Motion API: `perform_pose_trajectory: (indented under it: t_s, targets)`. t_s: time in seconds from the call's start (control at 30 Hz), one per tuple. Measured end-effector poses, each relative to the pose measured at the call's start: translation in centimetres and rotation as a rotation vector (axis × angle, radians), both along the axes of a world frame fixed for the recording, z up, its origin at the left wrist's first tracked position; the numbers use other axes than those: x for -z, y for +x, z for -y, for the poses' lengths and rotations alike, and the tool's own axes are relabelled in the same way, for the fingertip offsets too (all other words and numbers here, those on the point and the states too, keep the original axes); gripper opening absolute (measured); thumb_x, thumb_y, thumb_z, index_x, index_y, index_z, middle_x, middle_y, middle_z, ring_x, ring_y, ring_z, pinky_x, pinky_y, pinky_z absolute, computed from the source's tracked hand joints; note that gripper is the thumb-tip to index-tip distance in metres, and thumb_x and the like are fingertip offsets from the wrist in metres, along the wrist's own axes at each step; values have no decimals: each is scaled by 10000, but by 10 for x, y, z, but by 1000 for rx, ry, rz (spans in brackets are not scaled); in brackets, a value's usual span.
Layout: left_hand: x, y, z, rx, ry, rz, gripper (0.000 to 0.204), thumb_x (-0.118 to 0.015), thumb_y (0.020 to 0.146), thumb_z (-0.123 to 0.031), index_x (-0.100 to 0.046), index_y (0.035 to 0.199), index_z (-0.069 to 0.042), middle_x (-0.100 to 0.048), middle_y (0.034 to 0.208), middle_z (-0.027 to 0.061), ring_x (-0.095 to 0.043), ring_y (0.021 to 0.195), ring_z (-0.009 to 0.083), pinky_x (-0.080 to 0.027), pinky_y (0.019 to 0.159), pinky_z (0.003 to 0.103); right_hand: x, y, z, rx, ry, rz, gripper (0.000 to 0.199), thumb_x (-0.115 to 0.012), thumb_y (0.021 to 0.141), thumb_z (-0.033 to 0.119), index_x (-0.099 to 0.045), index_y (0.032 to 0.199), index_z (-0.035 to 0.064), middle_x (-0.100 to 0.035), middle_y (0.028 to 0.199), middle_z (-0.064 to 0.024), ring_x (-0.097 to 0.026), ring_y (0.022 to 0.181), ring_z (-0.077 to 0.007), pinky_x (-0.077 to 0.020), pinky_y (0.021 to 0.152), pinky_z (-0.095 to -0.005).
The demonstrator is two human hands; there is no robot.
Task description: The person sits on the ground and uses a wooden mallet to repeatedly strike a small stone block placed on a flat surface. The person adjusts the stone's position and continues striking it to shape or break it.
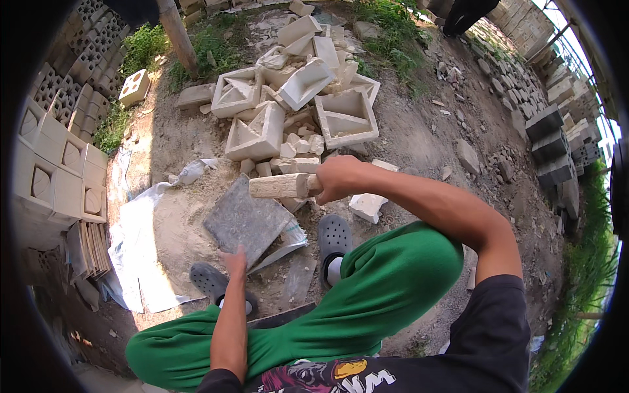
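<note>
While the seated person leans over the work, the dark T-shirt at the lower edge shows a coloured graphic with bold white lettering, bent by the lens and partly cut off by the rim. Green trousers cover the spread knees, with grey clogs on the feet.

Between the feet, the left hand reaches down to the near edge of a flat grey slab. Its fingers touch that edge, but whether they grip it or merely rest there cannot be told. The slab lies tilted just beyond them, above a crumpled sheet with blue markings.

Slightly farther out, the right hand is clenched around the short handle of a pale, worn mallet. Its head points left of the fingers, in front of the slab's far right corner.

Beyond lies a heap of pale hollow blocks, many broken, with loose chunks at its near side. To the left, a white sheet is spread on the dusty ground, near stacked cream blocks. Farthest off, a wooden post leans beside green weeds.
</note>
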State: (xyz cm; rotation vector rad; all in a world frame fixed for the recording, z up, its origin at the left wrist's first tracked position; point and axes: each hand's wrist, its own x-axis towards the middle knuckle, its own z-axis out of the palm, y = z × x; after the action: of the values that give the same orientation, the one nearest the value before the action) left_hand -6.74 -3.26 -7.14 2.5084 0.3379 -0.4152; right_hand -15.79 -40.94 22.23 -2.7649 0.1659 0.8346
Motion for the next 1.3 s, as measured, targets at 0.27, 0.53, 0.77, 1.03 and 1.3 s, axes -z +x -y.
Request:
perform_pose_trajectory:
  t_s: [0.27,0.53,0.77,1.03,1.3]
  targets:
    - [-62,13,106,384,-120,355,799,-716,894,-249,-278,1516,-3,-280,1543,279,-269,1451,435,-259,1184,505,104,27,39,223,-71,272,361,-743,683,217,-681,966,2,-740,897,-178,-731,839,-349,-575,705,-459]
    - [-113,99,279,548,-612,449,602,-695,922,-231,-443,1406,25,-509,1361,231,-471,1311,370,-368,1119,453,213,42,98,130,-202,502,386,-728,726,95,-562,1070,40,-641,946,-112,-670,913,-313,-535,728,-453]
    - [-86,210,446,137,-879,-507,861,-729,930,-331,-232,1528,39,-445,1440,208,-487,1307,328,-433,1092,372,249,47,87,301,-122,492,453,-750,681,98,-570,1096,77,-603,1017,-102,-622,983,-280,-475,770,-399]
    - [-40,183,500,50,-905,-488,770,-758,880,-429,-460,1358,97,-475,1408,229,-600,1148,280,-597,867,358,261,38,83,286,-165,459,559,-782,627,153,-620,1158,89,-602,1008,-70,-594,988,-263,-436,829,-401]
    - [-64,205,475,236,-700,-570,606,-647,937,-477,-623,1134,95,-714,879,162,-710,743,213,-617,626,308,258,46,77,316,-162,472,412,-758,689,132,-658,1089,108,-656,977,-76,-606,1012,-270,-435,878,-433]
